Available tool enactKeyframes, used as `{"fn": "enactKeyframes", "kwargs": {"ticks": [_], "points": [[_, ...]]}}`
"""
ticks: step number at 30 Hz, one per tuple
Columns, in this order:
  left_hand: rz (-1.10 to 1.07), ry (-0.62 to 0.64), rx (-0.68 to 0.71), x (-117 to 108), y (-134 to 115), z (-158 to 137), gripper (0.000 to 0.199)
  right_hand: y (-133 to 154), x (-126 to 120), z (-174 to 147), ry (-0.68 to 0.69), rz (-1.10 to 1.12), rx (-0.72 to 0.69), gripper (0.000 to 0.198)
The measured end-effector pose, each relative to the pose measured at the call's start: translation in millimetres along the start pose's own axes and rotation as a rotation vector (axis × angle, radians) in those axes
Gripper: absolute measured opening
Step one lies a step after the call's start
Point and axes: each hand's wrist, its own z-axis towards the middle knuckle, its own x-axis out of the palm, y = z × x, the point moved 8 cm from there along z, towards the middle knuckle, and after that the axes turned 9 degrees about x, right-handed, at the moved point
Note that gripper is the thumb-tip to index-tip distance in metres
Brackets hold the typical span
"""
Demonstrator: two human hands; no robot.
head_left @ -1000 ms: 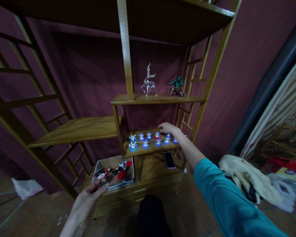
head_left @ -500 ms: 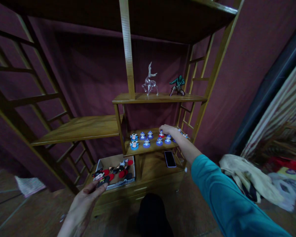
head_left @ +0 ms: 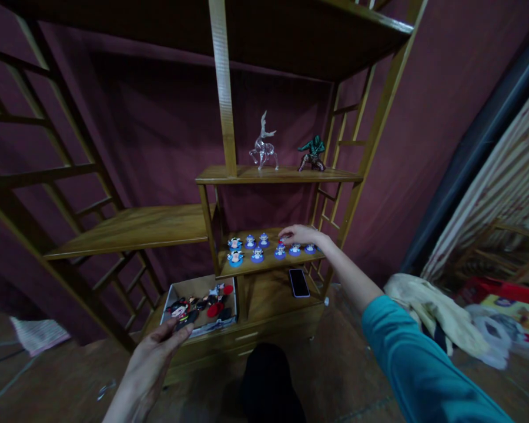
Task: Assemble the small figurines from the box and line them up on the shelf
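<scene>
My left hand [head_left: 156, 346] is closed on a small black-and-red cartoon figurine [head_left: 181, 310] with a dark round base, held over the near left corner of a cardboard box [head_left: 176, 289]. Inside the box lie several more figurines [head_left: 216, 301] with red and black bases. My right hand [head_left: 300, 234] reaches onto the low shelf [head_left: 271, 261], fingers closed around a red-based figurine [head_left: 281, 241] that they mostly cover. Around it stand several purple-based figurines [head_left: 257, 255]. A pair of blue-based figurines [head_left: 235, 258] stands at the shelf's left end.
A glass deer [head_left: 264, 147] and a dark green crouching figure [head_left: 312, 154] stand on the shelf above. Below lies a phone [head_left: 299, 283]. Wooden uprights [head_left: 223, 88] divide the unit. Cloth [head_left: 432, 311] and plastic bags [head_left: 489, 335] lie to the right.
My right hand has shifted slightly left and forward over the red-based figurine, now covering more of it. My left hand still holds its figurine by the box. The view has turned a little.
</scene>
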Motion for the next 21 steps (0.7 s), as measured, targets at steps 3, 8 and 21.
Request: {"fn": "enactKeyframes", "kwargs": {"ticks": [3, 8, 21], "points": [[-0.007, 0.011, 0.006, 5, -2, -6, 0.044, 11, 24, 4, 0.035, -0.099, -0.024, 0.039], [-0.028, 0.006, 0.042, 2, -6, -11, 0.042, 19, 38, 19, -0.027, -0.150, -0.021, 0.031], [0.028, 0.051, 0.127, 13, -19, -12, 0.045, 25, 39, 1, -0.155, -0.041, -0.067, 0.032]]}}
